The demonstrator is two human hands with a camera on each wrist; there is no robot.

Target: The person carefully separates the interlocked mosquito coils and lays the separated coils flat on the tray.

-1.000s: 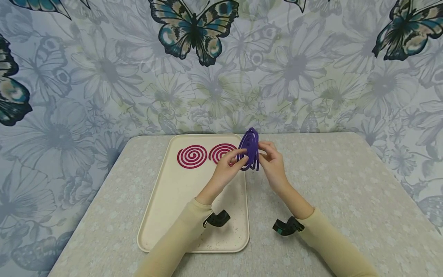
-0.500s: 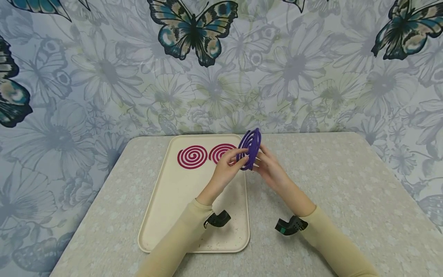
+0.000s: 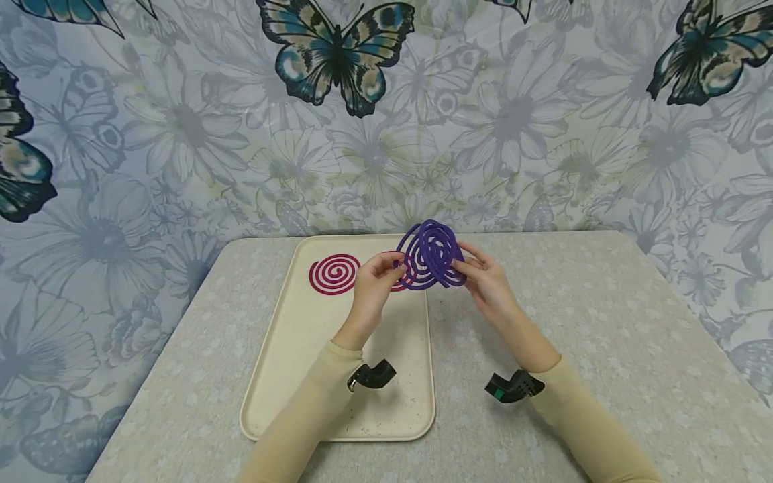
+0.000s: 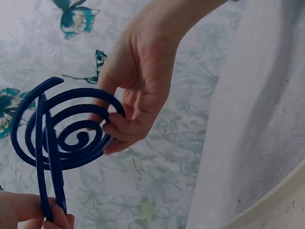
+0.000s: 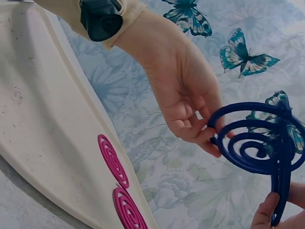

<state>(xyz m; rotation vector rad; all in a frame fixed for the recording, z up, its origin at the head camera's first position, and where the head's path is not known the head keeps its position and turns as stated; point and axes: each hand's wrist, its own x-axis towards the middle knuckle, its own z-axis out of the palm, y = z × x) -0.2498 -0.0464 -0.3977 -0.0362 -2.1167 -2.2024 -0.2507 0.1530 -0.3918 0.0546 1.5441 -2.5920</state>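
Observation:
Purple spirals, which look like interlinked mosquito coils [image 3: 436,249], are held above the far right part of the tray [image 3: 338,376]. My left hand [image 3: 371,290] pinches the outer edge of the left spiral between thumb and fingers. On the other side, my right hand [image 3: 494,290] grips the denser right spiral with its thumb in front. The spirals overlap in the middle, and both wrist views show them crossing at an angle. A pink mosquito coil [image 3: 335,273] lies flat on the tray left of my left hand. A second pink mosquito coil [image 5: 127,210] is partly hidden in the head view.
The tray has a raised rim and dark crumbs [image 3: 410,402] toward its front right. It lies on a table [image 3: 561,302] with a light patterned cover. Behind stands a wall cloth [image 3: 386,168] printed with butterflies and flowers. A black wrist camera [image 3: 516,386] sits at each cuff.
The purple coils have turned from nearly edge-on to facing the head camera and spread apart. My left hand has moved left, and my right thumb now lies in front of the coil.

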